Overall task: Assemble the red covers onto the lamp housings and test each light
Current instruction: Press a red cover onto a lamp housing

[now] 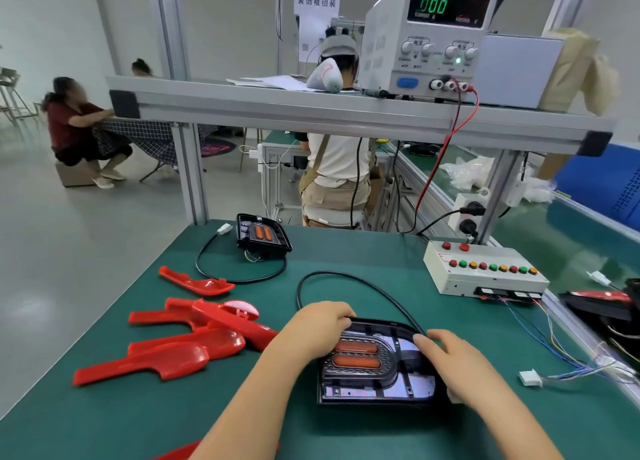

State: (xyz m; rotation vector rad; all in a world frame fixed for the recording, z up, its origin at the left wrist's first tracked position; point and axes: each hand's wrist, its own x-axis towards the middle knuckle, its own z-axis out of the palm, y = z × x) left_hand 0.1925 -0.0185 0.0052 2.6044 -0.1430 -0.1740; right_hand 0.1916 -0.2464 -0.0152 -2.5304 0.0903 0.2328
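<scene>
A black lamp housing with two orange lenses lies on the green table in front of me, without a cover. My left hand grips its upper left edge. Over its right side rests my right hand, fingers curled around the rim. The housing's black cable loops away behind it. Several red covers lie in a loose pile to the left, with one more farther back. A second black housing with its own cable sits at the table's far edge.
A white test box with coloured buttons stands at the right, thin wires and a white connector trailing from it. A power supply reading 000 sits on the overhead shelf. More lamp parts lie at the far right. People sit in the background.
</scene>
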